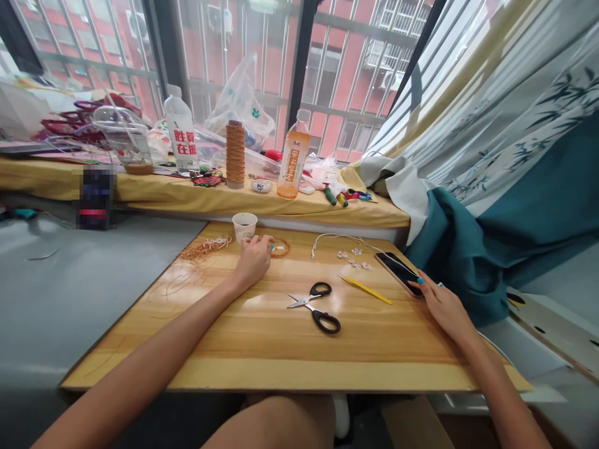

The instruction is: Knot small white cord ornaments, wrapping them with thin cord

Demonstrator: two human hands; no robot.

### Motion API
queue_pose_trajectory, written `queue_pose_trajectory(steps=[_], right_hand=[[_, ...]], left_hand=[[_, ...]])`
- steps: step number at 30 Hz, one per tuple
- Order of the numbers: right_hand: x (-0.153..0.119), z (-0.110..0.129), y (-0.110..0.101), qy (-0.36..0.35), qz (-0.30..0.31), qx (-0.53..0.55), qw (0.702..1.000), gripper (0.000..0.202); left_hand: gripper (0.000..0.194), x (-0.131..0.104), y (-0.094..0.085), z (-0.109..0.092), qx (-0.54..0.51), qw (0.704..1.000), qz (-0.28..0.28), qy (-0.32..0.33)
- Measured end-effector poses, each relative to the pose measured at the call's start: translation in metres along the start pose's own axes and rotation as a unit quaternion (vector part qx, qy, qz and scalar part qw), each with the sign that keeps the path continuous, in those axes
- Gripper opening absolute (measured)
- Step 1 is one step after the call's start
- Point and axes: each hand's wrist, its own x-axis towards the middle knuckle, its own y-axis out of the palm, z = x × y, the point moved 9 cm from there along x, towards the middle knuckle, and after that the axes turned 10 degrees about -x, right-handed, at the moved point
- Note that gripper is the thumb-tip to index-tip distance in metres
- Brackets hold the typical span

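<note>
Beside a paper cup [244, 226] at the back of the wooden table, my left hand [255, 257] has its fingers bent together near a coil of orange-brown cord [281, 248]; what they hold is too small to tell. My right hand [437, 300] rests at the near end of a dark phone [397, 270], its fingers by the phone's edge and a white cable [344, 236]; its grip is unclear. Black-handled scissors [311, 304] lie partly open mid-table. Yellow tweezers [367, 289] and several small pale flower-like pieces [356, 259] lie between the scissors and the phone.
Cut orange threads [199, 249] lie at the back left of the table. The cloth-covered sill [196, 198] behind holds a thread spool [235, 156], an orange drink bottle [294, 159], a clear bottle [180, 134] and a plastic cup [128, 140]. A teal curtain [468, 255] hangs at right.
</note>
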Motion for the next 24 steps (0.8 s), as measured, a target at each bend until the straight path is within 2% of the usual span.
queue_pose_trajectory(steps=[4,7,11,14,16,18,21,24], right_hand=[[0.015,-0.018,-0.011,0.073,-0.037,0.002,0.997,0.045],[0.04,-0.027,0.004,0.088,0.004,0.007,0.996,0.043],[0.078,-0.015,0.028,0.061,0.023,0.064,0.996,0.041],[0.093,0.0,0.035,0.038,0.014,0.092,0.995,0.04],[0.091,0.001,0.032,0.031,0.01,0.123,0.992,0.044],[0.08,-0.01,0.029,0.037,0.037,0.185,0.981,0.05],[0.048,-0.037,0.03,0.06,0.129,0.304,0.942,0.062],[0.023,-0.057,0.024,0.066,0.149,0.382,0.91,0.07]], left_hand=[[0.021,0.0,0.003,-0.001,0.004,1.0,0.012,0.009],[0.022,-0.001,0.005,-0.002,0.014,1.0,0.019,0.012],[0.022,-0.001,0.007,-0.002,0.02,0.999,0.027,0.014],[0.022,-0.001,0.009,0.0,0.011,0.999,0.034,0.012],[0.021,-0.001,0.01,0.003,0.005,0.999,0.037,0.006],[0.02,-0.001,0.011,0.005,0.004,0.999,0.038,0.001],[0.02,-0.001,0.012,0.005,0.011,0.999,0.04,0.005],[0.02,-0.001,0.014,0.003,0.021,0.999,0.043,0.014]])
